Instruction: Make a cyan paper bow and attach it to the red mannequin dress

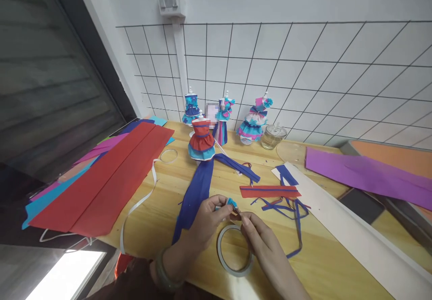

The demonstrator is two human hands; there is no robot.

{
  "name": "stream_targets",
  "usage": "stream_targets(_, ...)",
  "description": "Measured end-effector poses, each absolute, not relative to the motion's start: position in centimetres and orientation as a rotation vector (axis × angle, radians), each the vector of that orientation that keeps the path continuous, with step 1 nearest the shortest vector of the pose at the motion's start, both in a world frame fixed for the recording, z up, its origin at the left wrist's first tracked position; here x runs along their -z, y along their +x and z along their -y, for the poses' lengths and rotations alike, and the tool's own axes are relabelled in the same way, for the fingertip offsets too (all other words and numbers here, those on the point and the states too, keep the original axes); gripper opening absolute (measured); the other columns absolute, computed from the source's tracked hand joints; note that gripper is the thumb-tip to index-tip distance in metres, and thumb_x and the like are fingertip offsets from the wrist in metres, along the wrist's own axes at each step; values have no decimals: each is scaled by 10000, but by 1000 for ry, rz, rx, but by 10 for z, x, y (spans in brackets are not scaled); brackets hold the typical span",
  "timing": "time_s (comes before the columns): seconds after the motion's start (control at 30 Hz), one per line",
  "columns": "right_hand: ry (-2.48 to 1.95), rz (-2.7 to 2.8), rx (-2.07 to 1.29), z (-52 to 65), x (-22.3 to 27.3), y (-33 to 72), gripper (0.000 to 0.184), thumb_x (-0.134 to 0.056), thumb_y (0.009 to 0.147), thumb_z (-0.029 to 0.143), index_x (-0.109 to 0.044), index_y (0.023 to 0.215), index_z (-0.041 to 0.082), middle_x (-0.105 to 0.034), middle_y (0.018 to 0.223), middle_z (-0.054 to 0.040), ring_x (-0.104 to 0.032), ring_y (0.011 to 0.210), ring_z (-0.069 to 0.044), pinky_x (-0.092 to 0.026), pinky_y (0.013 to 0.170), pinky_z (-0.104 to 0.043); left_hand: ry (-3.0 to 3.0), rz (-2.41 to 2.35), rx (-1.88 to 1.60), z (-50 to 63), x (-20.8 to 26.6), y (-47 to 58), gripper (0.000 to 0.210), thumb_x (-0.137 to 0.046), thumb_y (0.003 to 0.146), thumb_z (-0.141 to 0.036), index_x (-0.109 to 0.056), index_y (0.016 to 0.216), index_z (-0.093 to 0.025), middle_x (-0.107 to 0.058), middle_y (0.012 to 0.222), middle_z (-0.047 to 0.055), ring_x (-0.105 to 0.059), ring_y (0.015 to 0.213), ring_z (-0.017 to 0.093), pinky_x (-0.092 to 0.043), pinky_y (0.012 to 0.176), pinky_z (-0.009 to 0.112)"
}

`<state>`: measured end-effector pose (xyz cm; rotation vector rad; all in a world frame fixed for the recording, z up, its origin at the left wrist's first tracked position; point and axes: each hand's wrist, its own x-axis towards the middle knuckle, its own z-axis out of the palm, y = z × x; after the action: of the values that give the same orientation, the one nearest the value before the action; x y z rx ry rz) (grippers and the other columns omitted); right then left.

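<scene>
"What big thing are you seeing first?"

"The table (330, 255). A red sheet (108, 178) is lying at the left, and a blue strip (199, 190) is running down the middle."

"And the hands?"

"The left hand (206, 221) and the right hand (258, 235) are both pinching, thumb to finger, close together over the table."

"What is lying near them?"

"A tape roll (236, 274) is lying flat, and the right hand is hiding some of it. Past the hands, a little red dress (201, 139) is standing up."

"What is the left hand pinching?"

"A tiny blue bit (231, 202). It is poking up between the two hands. The right hand is pinching something thin and dark right beside it, too small for me to name."

"Which step are they doing?"

"I'm guessing the left is holding the bit while the right is working on it."

"What is the next move needing?"

"Probably a steady left pinch and gentle right fingers, so the bit isn't slipping or getting squashed."
</scene>
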<state>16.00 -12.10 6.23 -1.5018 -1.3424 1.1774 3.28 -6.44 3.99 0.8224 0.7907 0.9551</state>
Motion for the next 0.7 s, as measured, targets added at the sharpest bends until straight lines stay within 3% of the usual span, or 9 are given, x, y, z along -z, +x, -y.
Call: stream_targets(0.7, -1520, 1317, -1094, 117, -59, 170, 412, -385, 822, 513, -612, 783, 171, -479, 496, 14, -498, 504, -150, -381, 425, -218, 709, -719, -914, 63, -50, 44, 165, -667, 650, -256, -580, 674, -117, -633, 669, 49, -587, 644, 152, -429, 680, 289)
